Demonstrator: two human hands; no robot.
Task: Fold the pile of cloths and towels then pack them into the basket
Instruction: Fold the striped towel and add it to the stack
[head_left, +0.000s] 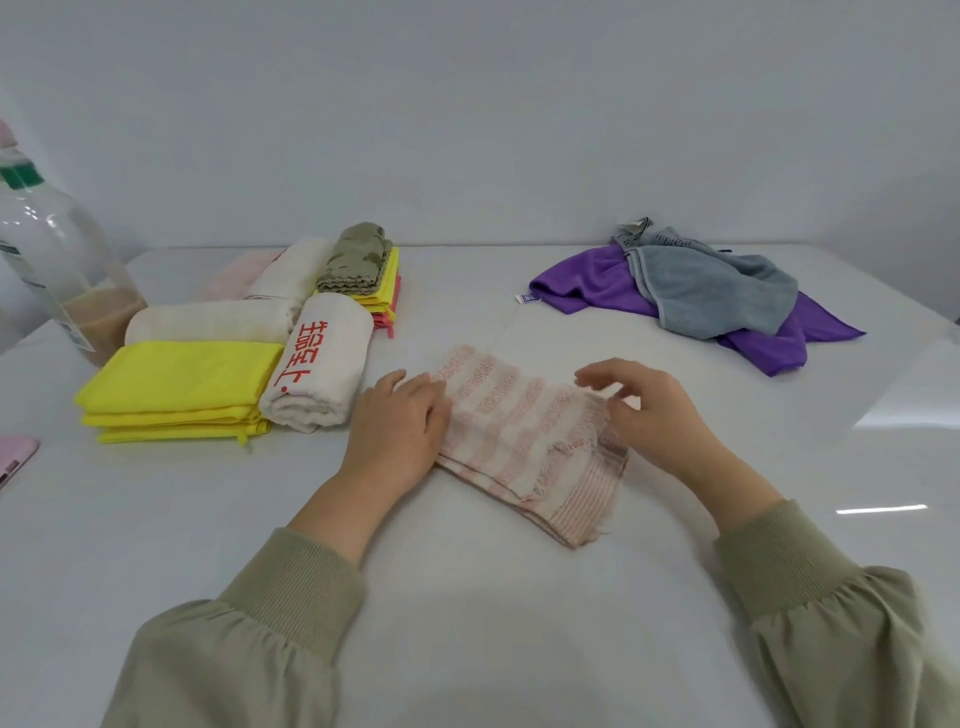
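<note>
A white, glossy counter (467, 597) is seen from above. Its far edge meets a pale wall (467, 104), and its right edge shows at the far right. A wide bare stretch lies nearest the person. Another bare strip runs between the folded stacks on the left and a loose pile at the far right.

In the middle, a folded striped towel (519, 436), pink and white, lies flat and angled on the counter. The left hand (400, 426) rests on its left side, fingers (421, 387) straight and together, pressing down. The right hand (660, 415) is at the towel's right edge, its fingers (597, 376) bent and slightly apart above the top corner. Blur hides whether they pinch the fabric. Both arms wear olive sleeves (291, 587).

On the left, a stack of yellow cloths (182, 384) touches a rolled lettered towel (322, 364), white with red characters. Behind them lie more white towels (208, 319) and a pink towel (234, 275). An olive cloth (358, 257) sits atop a yellow and pink stack (387, 291).

At the far right, well apart, a crumpled grey cloth (711, 291) lies on a purple cloth (587, 283).

At the left edge stands a clear bottle (47, 249) with a green cap and a little brownish liquid at its bottom. A pink object (15, 457) is cut off by the frame.
</note>
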